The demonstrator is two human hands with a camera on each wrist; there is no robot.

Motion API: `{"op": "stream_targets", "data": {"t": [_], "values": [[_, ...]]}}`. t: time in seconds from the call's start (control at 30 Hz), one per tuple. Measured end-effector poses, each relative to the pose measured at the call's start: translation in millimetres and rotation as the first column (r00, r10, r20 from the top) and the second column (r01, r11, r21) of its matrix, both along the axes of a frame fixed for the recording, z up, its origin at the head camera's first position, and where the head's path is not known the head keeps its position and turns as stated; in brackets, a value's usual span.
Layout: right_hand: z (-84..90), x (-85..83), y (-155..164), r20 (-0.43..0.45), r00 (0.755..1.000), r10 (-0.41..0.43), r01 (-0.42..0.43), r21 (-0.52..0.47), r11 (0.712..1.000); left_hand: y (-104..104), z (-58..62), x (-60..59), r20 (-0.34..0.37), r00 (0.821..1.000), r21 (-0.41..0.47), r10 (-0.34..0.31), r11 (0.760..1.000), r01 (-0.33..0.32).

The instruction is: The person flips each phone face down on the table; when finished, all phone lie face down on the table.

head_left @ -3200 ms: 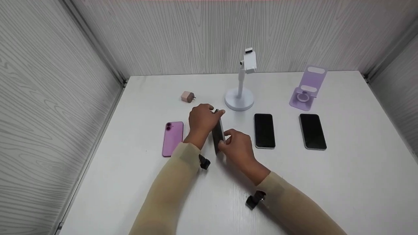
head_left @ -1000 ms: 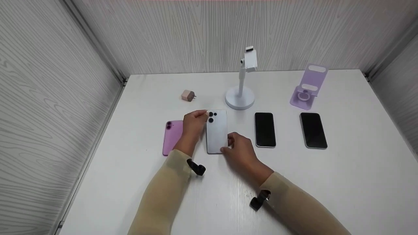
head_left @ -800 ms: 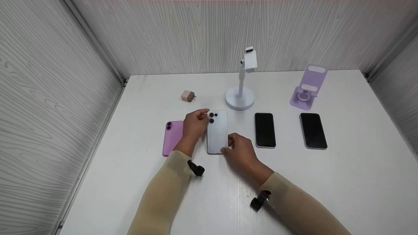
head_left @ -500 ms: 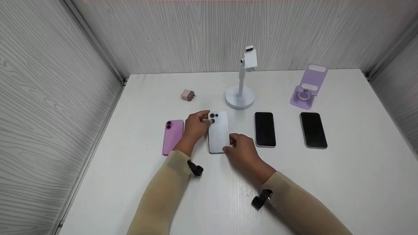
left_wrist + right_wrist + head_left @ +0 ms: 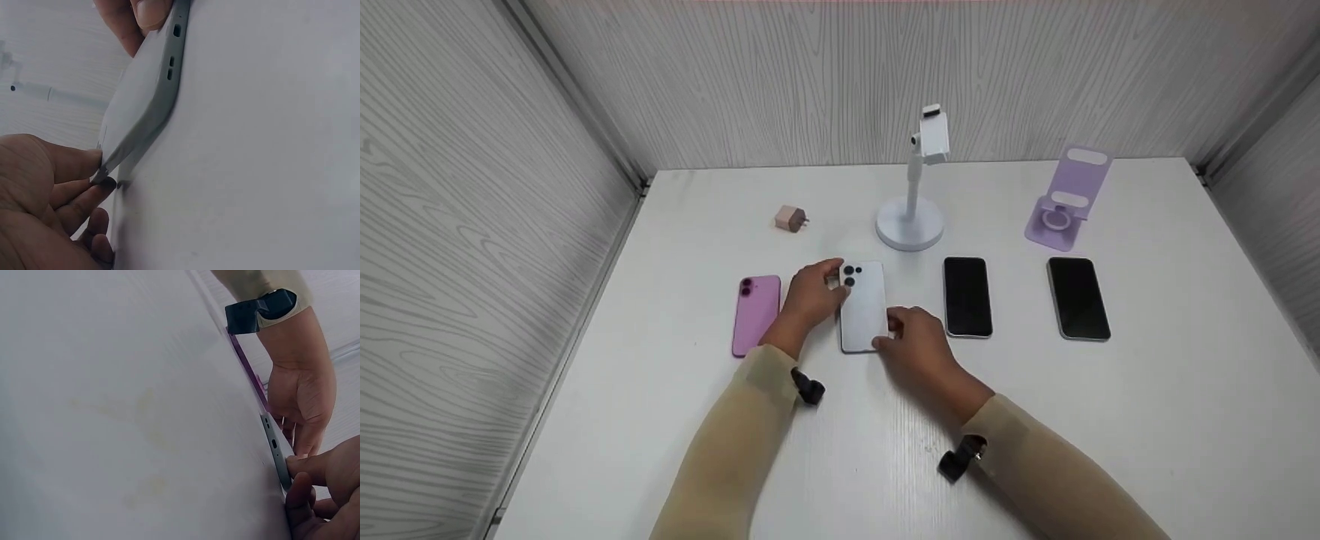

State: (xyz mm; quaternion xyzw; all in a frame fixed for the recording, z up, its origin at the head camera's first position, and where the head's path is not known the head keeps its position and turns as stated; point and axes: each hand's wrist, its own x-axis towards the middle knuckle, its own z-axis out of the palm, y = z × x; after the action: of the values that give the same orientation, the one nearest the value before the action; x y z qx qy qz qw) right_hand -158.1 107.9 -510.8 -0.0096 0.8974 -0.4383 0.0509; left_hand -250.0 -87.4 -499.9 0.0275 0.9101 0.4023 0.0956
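A white smartphone [image 5: 864,311] lies back up in the middle of the table, its camera lenses at the far left corner. My left hand [image 5: 812,296] pinches its left edge, thumb on top beside the lenses. In the left wrist view, fingers of the left hand [image 5: 62,191] reach under that edge and a shadowed gap shows below it. My right hand [image 5: 916,341] holds the near right corner, thumb on the back. The right wrist view shows the right hand [image 5: 332,489] at the phone's port end [image 5: 274,444]. The phone's screen is hidden underneath.
Left of the phone is a pink smartphone [image 5: 756,315]; two black-screened phones, one nearer [image 5: 968,298] and one farther [image 5: 1078,298], lie to the right. Behind stand a pink charger plug [image 5: 791,219], a white phone stand [image 5: 910,225] and a purple folding stand [image 5: 1069,199]. Walls border the table.
The white phone stood on its long edge between both hands; now it lies back up. Over the last second it shifted slightly right and nearer, and the left thumb moved along its edge.
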Motion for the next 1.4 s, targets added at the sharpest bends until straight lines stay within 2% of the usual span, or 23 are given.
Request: {"op": "stream_targets", "data": {"t": [0.23, 0.53, 0.9, 1.0, 1.2, 1.4], "values": [[-0.4, 1.0, -0.5, -0.002, 1.0, -0.001, 0.001, -0.009, 1.0, 0.6, -0.6, -1.8, 0.024, 0.999, -0.049, -0.025, 0.998, 0.026], [0.9, 2.5, -1.1, 0.049, 0.999, -0.004, 0.006, -0.029, 1.0, 2.6, -2.2, -1.6, -0.009, 0.998, -0.123, -0.061, 0.991, 0.06], [-0.3, 2.7, 0.8, 0.052, 0.999, -0.009, 0.012, -0.043, 0.999, 8.1, -1.1, 0.0, -0.003, 0.999, -0.16, -0.034, 0.986, 0.033], [1.2, 4.6, 5.6, 0.055, 0.998, 0.017, -0.015, -0.047, 0.999, 8.2, -1.1, 0.4, 0.002, 1.0, -0.157, -0.03, 0.987, 0.03], [9.7, 3.7, 27.1, -0.024, 0.998, 0.065, -0.065, -0.015, 0.998, 8.1, -0.8, -0.2, -0.005, 0.999, -0.16, -0.034, 0.987, 0.033], [15.2, 0.9, 63.5, -0.09, 0.996, 0.001, 0.008, 0.1, 0.995, 7.3, -2.3, 0.2, 0.01, 0.999, -0.141, -0.037, 0.989, 0.038]]}}
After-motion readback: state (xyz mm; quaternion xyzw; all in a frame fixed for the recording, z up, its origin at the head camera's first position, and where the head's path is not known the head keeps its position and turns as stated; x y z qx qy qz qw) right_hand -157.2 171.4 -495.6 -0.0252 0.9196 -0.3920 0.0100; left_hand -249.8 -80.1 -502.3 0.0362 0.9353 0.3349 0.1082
